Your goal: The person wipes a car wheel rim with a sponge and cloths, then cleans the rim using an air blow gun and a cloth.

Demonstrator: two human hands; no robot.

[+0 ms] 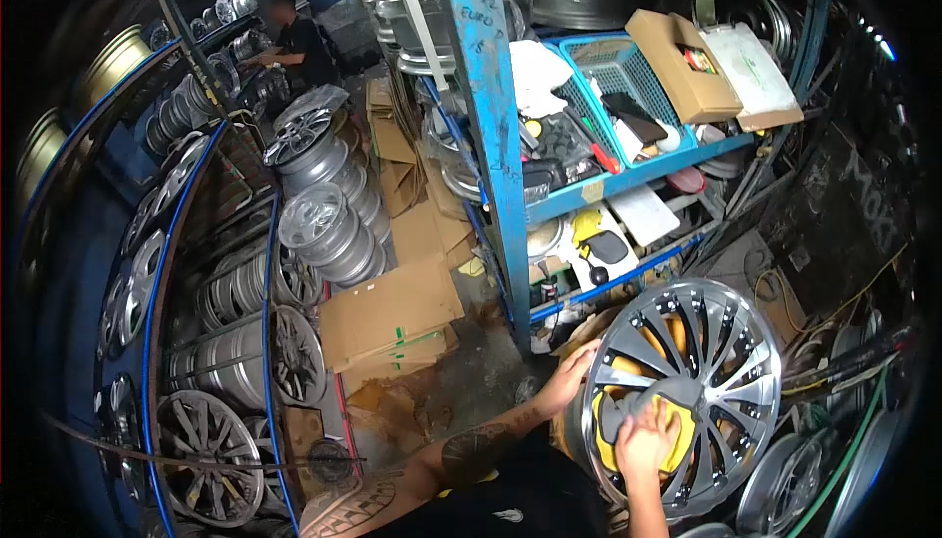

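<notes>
A large alloy wheel [738,393] with black and polished silver spokes stands tilted in front of me. My left hand [567,379] grips its outer rim on the left side, with the fingers at the edge. A grey and yellow cloth [680,437] lies bunched against the spokes, left of the wheel's centre. Over it, my right hand [645,446] holds the cloth pressed to the wheel face. Something yellow-orange shows between the spokes behind the wheel.
A blue steel rack [491,145] stands ahead, with blue baskets [628,57] and an open cardboard box [687,67]. Stacked wheels [329,224] and flattened cardboard [392,312] lie to the left. Another person [299,47] stands at the back. More wheels [785,484] sit at lower right.
</notes>
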